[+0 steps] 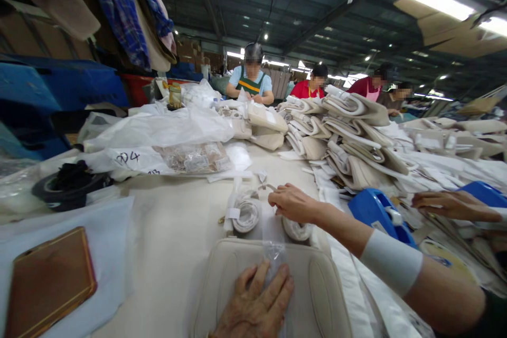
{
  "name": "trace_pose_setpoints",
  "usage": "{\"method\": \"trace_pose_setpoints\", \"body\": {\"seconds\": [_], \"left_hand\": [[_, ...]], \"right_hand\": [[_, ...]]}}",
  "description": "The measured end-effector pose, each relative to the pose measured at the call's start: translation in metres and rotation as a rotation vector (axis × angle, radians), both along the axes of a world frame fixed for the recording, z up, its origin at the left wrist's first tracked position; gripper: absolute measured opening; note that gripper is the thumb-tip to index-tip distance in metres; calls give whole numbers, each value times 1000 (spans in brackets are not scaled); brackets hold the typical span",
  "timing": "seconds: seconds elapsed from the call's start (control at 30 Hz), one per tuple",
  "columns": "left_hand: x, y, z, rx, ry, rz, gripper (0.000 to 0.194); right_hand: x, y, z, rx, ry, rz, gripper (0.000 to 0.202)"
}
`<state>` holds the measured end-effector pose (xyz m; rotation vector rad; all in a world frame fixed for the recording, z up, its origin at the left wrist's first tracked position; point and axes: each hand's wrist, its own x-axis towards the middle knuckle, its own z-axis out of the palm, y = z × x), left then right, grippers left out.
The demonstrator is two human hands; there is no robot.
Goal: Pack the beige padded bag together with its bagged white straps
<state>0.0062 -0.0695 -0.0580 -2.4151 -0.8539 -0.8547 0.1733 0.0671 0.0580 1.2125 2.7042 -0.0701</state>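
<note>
A beige padded bag (222, 280) lies flat on the table in front of me. My left hand (257, 301) rests on it, fingers stretched out and pressing over a clear plastic strip (274, 245). The strip runs up from the bag between two coiled beige straps (246, 216). Beyond the bag's top edge, my right hand (292, 202) has its fingers closed in a pinch, beside the strip and a curled strap end (266, 187). What it grips is hidden. The right coil (297, 228) is partly under that hand.
A brown tray-like piece (51, 282) lies on white sheeting at left. Plastic bags (158, 132) and stacked beige pieces (352, 137) stand beyond. A blue container (380, 216) is at right, near another person's hand (451, 205). Several people work farther back.
</note>
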Motion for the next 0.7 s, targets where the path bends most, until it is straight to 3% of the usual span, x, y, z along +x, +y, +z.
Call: {"method": "trace_pose_setpoints", "body": {"seconds": [0.1, 0.2, 0.27, 0.37, 0.43, 0.5, 0.6, 0.7], "left_hand": [[1, -1, 0, 11, -57, -15, 31], [4, -4, 1, -17, -82, -65, 32], [3, -6, 6, -123, -161, -156, 30], [-6, -8, 23, -434, -299, -271, 25], [-18, -11, 35, -557, -439, -207, 24], [-32, -17, 41, -568, -575, -70, 21], [-52, -34, 35, -569, -609, 92, 15], [-57, -54, 24, -590, -474, 146, 13]], "right_hand": [[7, -48, -13, 127, 139, 33, 22], [18, -104, -40, 232, 368, 194, 33], [26, -130, -58, 281, 368, 229, 45], [37, -145, -73, 234, 377, 209, 46], [41, -146, -76, 218, 478, 188, 42], [42, -147, -74, 223, 603, 155, 41], [40, -152, -70, 209, 754, 81, 36], [36, -159, -69, 176, 834, 19, 30]]}}
